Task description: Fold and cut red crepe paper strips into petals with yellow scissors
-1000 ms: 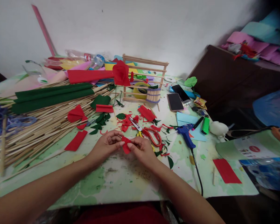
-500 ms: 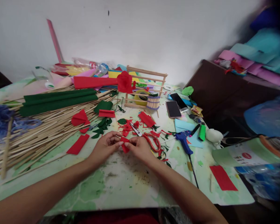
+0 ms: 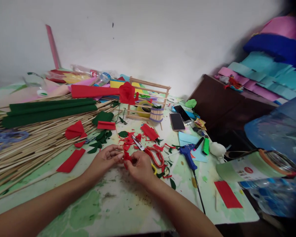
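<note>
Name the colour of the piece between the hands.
The piece is red, clearest in the head view.

Small red paper piece (image 3: 126,155), pinched, partly covered

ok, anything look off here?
Red and green scraps lie strewn around the red-handled scissors, so that patch looks messy. The green container at far right looks tipped over, though lens distortion may explain it.

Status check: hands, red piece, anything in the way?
Right hand pinching small red piece. Left hand close beside it, its hold unclear. Scissors and red scraps lie just beyond.
</note>
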Available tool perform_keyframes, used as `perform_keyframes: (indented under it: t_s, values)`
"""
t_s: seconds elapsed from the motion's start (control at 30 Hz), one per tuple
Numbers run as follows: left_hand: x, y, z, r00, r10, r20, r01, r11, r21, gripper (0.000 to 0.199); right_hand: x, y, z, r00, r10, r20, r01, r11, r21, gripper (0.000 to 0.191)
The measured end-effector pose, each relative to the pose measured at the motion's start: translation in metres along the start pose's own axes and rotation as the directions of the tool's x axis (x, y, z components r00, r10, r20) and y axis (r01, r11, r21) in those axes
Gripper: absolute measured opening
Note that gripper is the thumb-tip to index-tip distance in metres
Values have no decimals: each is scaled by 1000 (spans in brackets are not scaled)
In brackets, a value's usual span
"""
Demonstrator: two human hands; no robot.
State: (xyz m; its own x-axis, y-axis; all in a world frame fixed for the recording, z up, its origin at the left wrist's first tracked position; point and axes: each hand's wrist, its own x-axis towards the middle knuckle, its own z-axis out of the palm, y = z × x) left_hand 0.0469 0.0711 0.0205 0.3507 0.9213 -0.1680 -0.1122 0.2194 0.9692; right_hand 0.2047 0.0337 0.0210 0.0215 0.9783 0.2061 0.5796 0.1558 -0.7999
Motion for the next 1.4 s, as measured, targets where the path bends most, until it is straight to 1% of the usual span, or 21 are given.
perform_keyframes:
  t_s: [0.07, 0.13, 0.23, 0.3, 0.33, 0.37, 0.43, 0.47, 0.53, 0.63, 0.73, 0.9, 1.03, 1.13, 1.23, 1.3, 1.4]
  values:
    - [0, 0, 1, 1000, 0, 14, 0, 1000, 9, 29, -2, 0, -1, 996, -86, -21, 85, 994, -74, 22]
    - [1, -1, 1, 1000, -3, 25, 3, 1000, 15, 29, -3, -1, -1, 990, -137, -24, 134, 984, -115, 24]
    - [1, -2, 0, 999, -8, 48, 7, 1000, 19, 28, -5, -2, 1, 994, -109, -6, 108, 991, -77, 29]
    - [0, -2, -1, 998, -17, 64, 16, 1000, 14, 27, -4, -1, 3, 999, -38, 8, 38, 999, 16, 32]
    - [0, -2, -2, 997, -26, 75, 26, 1000, 2, 26, -3, 0, 3, 1000, 12, 20, -14, 995, 102, 32]
    - [-1, -1, -2, 995, -39, 87, 41, 999, -21, 26, -2, 1, 3, 997, 62, 38, -69, 977, 201, 33]
    - [-2, 1, -2, 991, -73, 115, 83, 993, -89, 28, 1, 4, 2, 988, 135, 77, -154, 915, 374, 33]
    - [-3, 2, -2, 988, -89, 126, 106, 986, -129, 28, 2, 5, 1, 984, 153, 89, -177, 886, 428, 34]
    - [-4, 4, -1, 984, -116, 135, 141, 971, -193, 31, 5, 8, 0, 982, 167, 91, -191, 859, 476, 35]
    - [-4, 5, 1, 983, -135, 128, 160, 964, -212, 35, 8, 12, -1, 981, 176, 84, -194, 838, 510, 34]
    - [-2, 3, 0, 984, -128, 120, 147, 975, -166, 38, 9, 15, 0, 980, 180, 80, -195, 824, 533, 31]
    - [1, -2, -4, 996, -53, 71, 59, 995, -85, 37, 8, 15, 1, 981, 176, 86, -194, 807, 558, 31]
    - [1, -1, -5, 1000, 4, 20, -4, 1000, -18, 38, 7, 13, 0, 982, 160, 100, -189, 797, 573, 28]
    - [0, 1, -4, 999, 47, -14, -46, 999, 20, 38, 5, 10, 0, 982, 142, 122, -186, 805, 563, 22]
    - [1, 2, -4, 998, 59, -35, -56, 996, 67, 35, 4, 8, 1, 984, 115, 136, -170, 831, 529, 18]
    - [2, 1, -5, 998, 51, -33, -48, 995, 84, 34, 4, 7, 2, 986, 110, 122, -158, 847, 508, 16]
    - [3, -1, -5, 998, 38, -40, -36, 998, 60, 35, 5, 8, 3, 990, 122, 64, -138, 856, 498, 17]
